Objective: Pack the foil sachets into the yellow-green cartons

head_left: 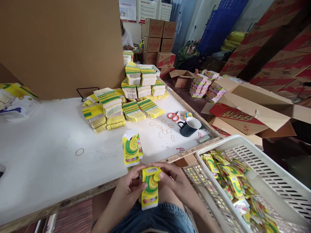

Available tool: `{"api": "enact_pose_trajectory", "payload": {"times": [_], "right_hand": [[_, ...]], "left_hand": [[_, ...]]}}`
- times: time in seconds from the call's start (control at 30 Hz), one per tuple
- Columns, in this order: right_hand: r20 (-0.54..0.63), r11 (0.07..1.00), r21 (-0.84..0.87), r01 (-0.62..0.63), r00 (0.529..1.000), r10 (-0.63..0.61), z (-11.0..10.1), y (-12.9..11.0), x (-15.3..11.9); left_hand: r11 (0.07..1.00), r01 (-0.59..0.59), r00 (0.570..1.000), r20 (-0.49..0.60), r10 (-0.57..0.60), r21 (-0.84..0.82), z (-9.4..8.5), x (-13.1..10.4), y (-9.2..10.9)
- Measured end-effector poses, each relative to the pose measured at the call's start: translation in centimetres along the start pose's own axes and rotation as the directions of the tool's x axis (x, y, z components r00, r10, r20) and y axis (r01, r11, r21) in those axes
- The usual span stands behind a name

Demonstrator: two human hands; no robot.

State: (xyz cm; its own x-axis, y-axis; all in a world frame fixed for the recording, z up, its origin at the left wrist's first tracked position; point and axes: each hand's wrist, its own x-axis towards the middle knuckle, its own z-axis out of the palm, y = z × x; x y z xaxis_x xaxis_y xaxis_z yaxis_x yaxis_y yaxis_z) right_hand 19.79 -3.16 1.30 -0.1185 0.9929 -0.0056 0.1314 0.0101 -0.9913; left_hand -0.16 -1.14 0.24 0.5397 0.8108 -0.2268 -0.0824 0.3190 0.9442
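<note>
A yellow-and-green carton (150, 191) with a barcode on its top end is held over my lap. My left hand (132, 184) grips its left side, the thumb lying across the front. My right hand (171, 178) is closed at the carton's upper right, thumb against the top corner and fingers behind. Just beyond my hands, another carton (132, 147) of the same print lies on the white table (55, 174), its end flaps sticking out. Stacks of flat, folded cartons (110, 103) stand farther back.
On the right, a white plastic basket (239, 139) holds many small yellow-green packets (233, 184). A dark mug (188, 127), red-handled scissors (173, 116) and rubber bands (165, 131) lie on the table. Open cardboard boxes (245, 110) stand beyond. A person (126, 38) sits at the back.
</note>
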Motion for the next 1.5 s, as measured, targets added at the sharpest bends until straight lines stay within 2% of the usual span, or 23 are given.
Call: {"api": "enact_pose_trajectory", "payload": {"times": [0.1,0.2,0.33,0.5,0.63,0.67,0.7,0.73,0.77,0.8,0.83,0.87,0.93,1.0,1.1,1.17,1.23,1.3,1.33,1.37,1.4,1.43,1.5], "right_hand": [[-0.022,0.986,-0.125,-0.114,0.993,0.112,0.7,0.4,0.1],[-0.074,0.960,-0.267,-0.088,0.995,0.071,1.4,0.7,0.1],[-0.085,0.941,-0.332,-0.061,0.996,0.034,1.4,0.5,-0.3],[-0.126,0.977,-0.207,0.058,0.988,-0.085,0.7,0.5,-0.4],[-0.227,0.997,0.053,0.057,0.973,-0.044,0.4,0.8,-1.0],[-0.335,0.991,0.106,0.080,0.941,-0.040,0.0,0.7,-1.3],[-0.492,0.978,0.151,0.146,0.869,-0.054,-0.6,0.7,-1.5],[-0.661,0.950,0.186,0.250,0.747,-0.067,-1.2,0.6,-1.8],[-0.799,0.906,0.208,0.368,0.598,-0.060,-1.9,0.5,-2.1],[-0.880,0.853,0.226,0.471,0.474,-0.028,-2.5,0.5,-2.3],[-0.911,0.805,0.255,0.536,0.413,0.014,-2.9,0.5,-2.4],[-0.905,0.777,0.306,0.550,0.422,0.058,-3.0,0.7,-2.5],[-0.831,0.783,0.426,0.453,0.539,0.140,-2.4,1.2,-2.4],[-0.743,0.803,0.500,0.325,0.637,0.205,-0.8,1.8,-1.9],[-0.610,0.824,0.548,0.146,0.744,0.273,1.9,2.2,-0.5],[-0.464,0.833,0.553,-0.005,0.829,0.313,3.2,2.0,0.6],[-0.305,0.832,0.545,-0.104,0.900,0.313,3.8,1.5,1.5],[-0.213,0.824,0.556,-0.106,0.941,0.265,3.9,0.9,2.1],[-0.200,0.823,0.561,-0.086,0.951,0.236,3.8,0.6,2.2],[-0.201,0.826,0.559,-0.065,0.956,0.212,3.7,0.4,2.2],[-0.205,0.832,0.553,-0.050,0.960,0.193,3.6,0.2,2.1],[-0.192,0.835,0.548,-0.047,0.965,0.180,3.6,0.0,1.9],[-0.092,0.825,0.561,-0.075,0.984,0.153,3.7,-0.4,1.2]], "left_hand": [[1.000,-0.010,1.000,0.001,0.010,0.024,0.3,-0.1,-0.3],[0.999,-0.029,0.999,0.017,0.029,0.017,0.7,-0.1,0.0],[0.996,-0.001,1.000,-0.004,0.001,-0.086,0.8,0.1,0.4],[0.989,0.048,0.999,0.007,-0.047,-0.142,1.5,0.1,0.2],[0.999,-0.050,0.999,0.002,0.050,-0.011,2.5,0.3,0.7],[0.991,-0.091,0.996,-0.015,0.093,0.101,2.4,0.5,0.9],[0.958,-0.134,0.987,-0.047,0.151,0.253,2.0,0.6,1.2],[0.889,-0.164,0.973,-0.079,0.218,0.428,1.3,0.9,1.5],[0.773,-0.174,0.948,-0.110,0.300,0.610,0.4,1.2,1.8],[0.645,-0.171,0.914,-0.124,0.385,0.745,-0.7,1.5,1.9],[0.534,-0.135,0.899,-0.124,0.420,0.835,-1.8,1.8,2.1],[0.437,-0.107,0.892,-0.108,0.439,0.893,-3.0,2.1,2.1],[0.312,-0.065,0.914,-0.069,0.400,0.948,-4.8,2.6,2.3],[0.248,-0.066,0.933,-0.028,0.359,0.967,-5.8,2.8,2.7],[0.217,-0.098,0.933,0.014,0.360,0.971,-5.8,2.4,3.8],[0.189,-0.177,0.872,0.065,0.485,0.966,-5.0,1.8,4.3],[0.123,-0.355,0.741,0.198,0.642,0.927,-3.7,1.0,4.3],[0.078,-0.574,0.629,0.378,0.680,0.815,-2.2,0.3,3.7],[0.110,-0.635,0.621,0.421,0.661,0.765,-1.5,-0.1,3.2],[0.180,-0.653,0.636,0.403,0.659,0.736,-1.0,-0.3,2.6],[0.293,-0.619,0.666,0.288,0.688,0.729,-0.6,-0.5,2.1],[0.454,-0.556,0.711,0.115,0.694,0.696,-0.3,-0.7,1.7],[0.783,-0.433,0.807,-0.194,0.557,0.447,-0.1,-0.8,1.2]]}}
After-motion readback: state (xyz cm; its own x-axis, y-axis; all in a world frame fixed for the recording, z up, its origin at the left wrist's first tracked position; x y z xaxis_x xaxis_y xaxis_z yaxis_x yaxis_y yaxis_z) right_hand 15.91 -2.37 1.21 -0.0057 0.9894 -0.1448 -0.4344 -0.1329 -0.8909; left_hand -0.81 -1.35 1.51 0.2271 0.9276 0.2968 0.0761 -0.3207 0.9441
